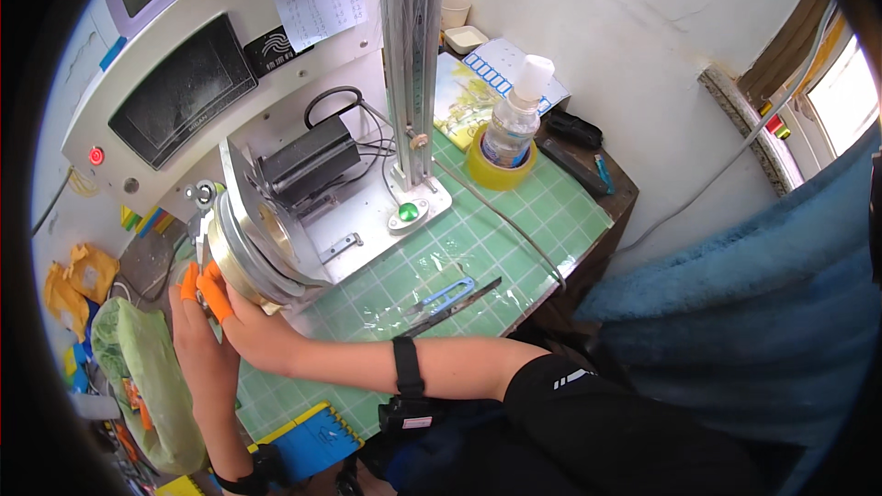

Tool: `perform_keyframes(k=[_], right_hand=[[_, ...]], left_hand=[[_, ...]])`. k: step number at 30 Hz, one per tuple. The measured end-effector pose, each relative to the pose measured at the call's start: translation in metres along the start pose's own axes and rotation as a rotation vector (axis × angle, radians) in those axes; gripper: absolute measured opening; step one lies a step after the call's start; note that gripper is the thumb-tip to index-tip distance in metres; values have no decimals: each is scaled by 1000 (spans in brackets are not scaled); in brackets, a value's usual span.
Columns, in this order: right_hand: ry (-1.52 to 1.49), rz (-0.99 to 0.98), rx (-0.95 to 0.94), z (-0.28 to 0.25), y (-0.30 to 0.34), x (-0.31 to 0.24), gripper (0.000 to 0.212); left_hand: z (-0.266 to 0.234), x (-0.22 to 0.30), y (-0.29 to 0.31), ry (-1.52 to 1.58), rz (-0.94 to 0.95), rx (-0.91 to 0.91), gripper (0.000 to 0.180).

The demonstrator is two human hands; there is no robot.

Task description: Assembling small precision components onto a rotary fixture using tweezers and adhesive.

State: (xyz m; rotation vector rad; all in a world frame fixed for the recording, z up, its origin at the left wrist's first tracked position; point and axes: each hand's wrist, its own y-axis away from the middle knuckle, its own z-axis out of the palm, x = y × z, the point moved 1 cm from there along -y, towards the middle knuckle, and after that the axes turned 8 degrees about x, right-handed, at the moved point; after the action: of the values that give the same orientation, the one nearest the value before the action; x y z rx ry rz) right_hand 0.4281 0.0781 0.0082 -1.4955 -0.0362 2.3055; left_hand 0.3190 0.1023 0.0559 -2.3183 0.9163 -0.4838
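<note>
White plaster wall, bright window (far right), green gridded tabletop.

Bright daylight from the window at upper right, blown out to near white. Glare patches on the clear film over the green desk mat. Soft shadows only, falling toward lower left. Strong fisheye bend: straight edges curve near the rim, black vignette in all corners. Centre sharp; left edge clutter smeared and dim.
</note>
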Motion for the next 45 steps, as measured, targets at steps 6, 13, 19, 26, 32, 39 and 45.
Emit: perform_keyframes(k=[6,13,19,26,32,39,45], right_hand=[[378,-44,-96,12,8,30,44],[287,-180,82,70,45,19,18],[336,-117,39,71,46,25,29],[123,-113,-7,42,8,51,32],[573,-284,-84,42,34,14,50],[426,-32,-9,68,32,26,56],[252,48,-62,59,17,18,70]], left_hand=[[-6,-20,6,-58,36,48,59],[-45,-77,55,-88,90,-38,52],[-80,-91,45,30,354,14,54],[-42,-56,21,-1,514,236,30],[-49,-75,33,113,372,292,30],[-72,-78,12,597,-115,58,19],[-77,-44,-12,477,-208,6,17]])
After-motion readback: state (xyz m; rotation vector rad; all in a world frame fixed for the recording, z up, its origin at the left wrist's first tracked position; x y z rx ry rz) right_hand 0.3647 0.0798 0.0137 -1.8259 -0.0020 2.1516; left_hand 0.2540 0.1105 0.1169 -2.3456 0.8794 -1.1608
